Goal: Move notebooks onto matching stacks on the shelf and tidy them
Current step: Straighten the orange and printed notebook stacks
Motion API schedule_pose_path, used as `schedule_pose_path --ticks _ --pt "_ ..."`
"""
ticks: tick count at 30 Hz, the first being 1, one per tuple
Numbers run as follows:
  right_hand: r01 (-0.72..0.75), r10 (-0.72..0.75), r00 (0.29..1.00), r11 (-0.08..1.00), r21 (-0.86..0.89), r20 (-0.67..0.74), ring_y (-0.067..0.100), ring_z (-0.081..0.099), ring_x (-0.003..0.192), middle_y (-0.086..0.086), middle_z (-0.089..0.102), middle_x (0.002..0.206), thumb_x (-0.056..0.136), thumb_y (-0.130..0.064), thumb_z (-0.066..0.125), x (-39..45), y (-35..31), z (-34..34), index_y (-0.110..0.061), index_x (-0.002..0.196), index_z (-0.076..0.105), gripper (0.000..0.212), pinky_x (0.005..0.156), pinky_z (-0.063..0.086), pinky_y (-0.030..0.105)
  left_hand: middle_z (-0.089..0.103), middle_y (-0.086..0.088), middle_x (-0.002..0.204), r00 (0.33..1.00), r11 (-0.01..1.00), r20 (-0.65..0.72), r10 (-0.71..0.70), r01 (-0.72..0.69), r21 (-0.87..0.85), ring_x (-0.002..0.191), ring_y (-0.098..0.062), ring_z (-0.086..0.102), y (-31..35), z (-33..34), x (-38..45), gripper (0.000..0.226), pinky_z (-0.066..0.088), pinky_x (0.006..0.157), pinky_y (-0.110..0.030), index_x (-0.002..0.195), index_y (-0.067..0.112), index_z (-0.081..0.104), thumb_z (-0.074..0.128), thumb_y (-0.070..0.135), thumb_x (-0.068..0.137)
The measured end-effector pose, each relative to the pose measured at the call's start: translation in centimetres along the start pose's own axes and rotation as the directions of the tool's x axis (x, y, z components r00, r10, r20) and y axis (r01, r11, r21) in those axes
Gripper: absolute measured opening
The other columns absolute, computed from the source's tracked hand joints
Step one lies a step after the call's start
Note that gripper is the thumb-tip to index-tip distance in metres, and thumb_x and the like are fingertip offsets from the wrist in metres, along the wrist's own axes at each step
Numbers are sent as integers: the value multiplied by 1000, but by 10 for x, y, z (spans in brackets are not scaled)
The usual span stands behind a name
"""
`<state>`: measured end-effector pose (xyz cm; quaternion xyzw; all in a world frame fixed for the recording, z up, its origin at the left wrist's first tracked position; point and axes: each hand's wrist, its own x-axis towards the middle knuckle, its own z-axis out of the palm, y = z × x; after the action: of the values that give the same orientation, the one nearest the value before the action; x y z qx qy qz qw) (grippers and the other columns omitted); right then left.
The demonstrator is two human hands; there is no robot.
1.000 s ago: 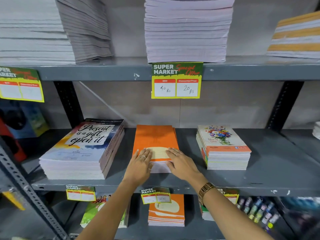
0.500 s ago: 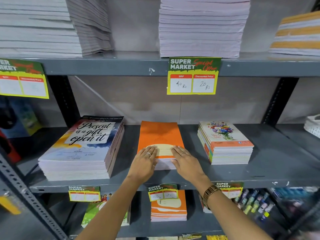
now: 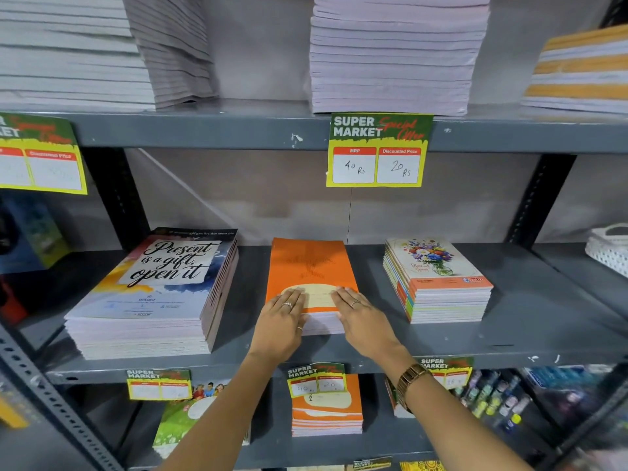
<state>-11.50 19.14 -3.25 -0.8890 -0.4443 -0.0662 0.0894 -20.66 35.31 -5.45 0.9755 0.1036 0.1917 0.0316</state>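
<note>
A stack of orange notebooks (image 3: 307, 266) sits in the middle of the grey middle shelf (image 3: 530, 338). My left hand (image 3: 282, 321) lies flat on the stack's front left corner, fingers together on the cover and thumb side against the front edge. My right hand (image 3: 362, 317) presses flat on the front right corner. Neither hand lifts a notebook. Left of it stands a larger stack titled "Present is a gift, open it" (image 3: 159, 283). To the right is a stack with a flower-vase cover (image 3: 438, 277).
The top shelf carries tall pale stacks (image 3: 394, 52) and an orange-striped stack (image 3: 581, 69). Price tags (image 3: 379, 151) hang from the shelf edges. The lower shelf has another orange stack (image 3: 326, 409), a green-cover stack (image 3: 190, 419) and small bottles (image 3: 489, 399). A white basket (image 3: 608, 249) sits far right.
Both hands stay pressed on the front of the orange stack, shifting only slightly. The camera view has drifted left and a little down, so the shelf appears shifted right.
</note>
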Motion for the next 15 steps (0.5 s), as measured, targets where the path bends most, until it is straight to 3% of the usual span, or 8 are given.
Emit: schedule_pose_path --ticks 3,6,10,11,13,15 --pt "11 -11 1000 1000 5 -3 15 12 147 0 18 158 100 -22 33 -1 0 0 -18 148 18 50 118 16 28 47 -7 144 1000 1000 13 -16 16 -3 136 -23 39 2 -1 -1 73 24 115 -40 137 11 43 4 45 85" --pt "7 -7 1000 1000 20 7 15 10 147 -1 16 159 100 -24 32 -2 0 -3 -18 148 16 50 118 15 28 46 -7 144 999 1000 49 -22 22 -8 136 -23 40 3 -6 0 73 24 115 -40 137 11 43 4 45 85" --pt "20 -20 1000 1000 24 -3 14 9 147 1 14 159 100 -35 28 -1 1 -7 -16 148 15 54 114 -3 25 67 -4 123 995 993 93 -42 31 115 117 -19 61 -3 -16 -4 76 45 100 -44 121 12 61 -4 44 96" --pt "17 -16 1000 999 31 -11 15 7 147 1 12 159 99 -37 28 -1 1 -7 -15 149 12 56 112 -6 24 66 -4 125 993 991 99 -69 57 120 117 -20 61 -6 -18 -7 76 42 103 -45 123 11 58 -3 46 96" --pt "16 -13 999 998 59 -45 15 4 147 1 7 160 98 -39 31 1 -1 -9 -15 149 6 61 111 -7 23 58 -7 134 992 984 76 -101 89 152 123 -23 55 -15 -21 -14 71 21 115 -46 132 9 44 0 49 94" --pt "32 -26 997 996 79 -72 15 3 148 1 5 160 97 -39 34 3 -5 -12 -15 149 3 65 111 -6 24 52 -8 140 991 973 44 -124 112 203 127 -24 52 -25 -24 -21 65 7 111 -45 136 9 35 5 49 94"
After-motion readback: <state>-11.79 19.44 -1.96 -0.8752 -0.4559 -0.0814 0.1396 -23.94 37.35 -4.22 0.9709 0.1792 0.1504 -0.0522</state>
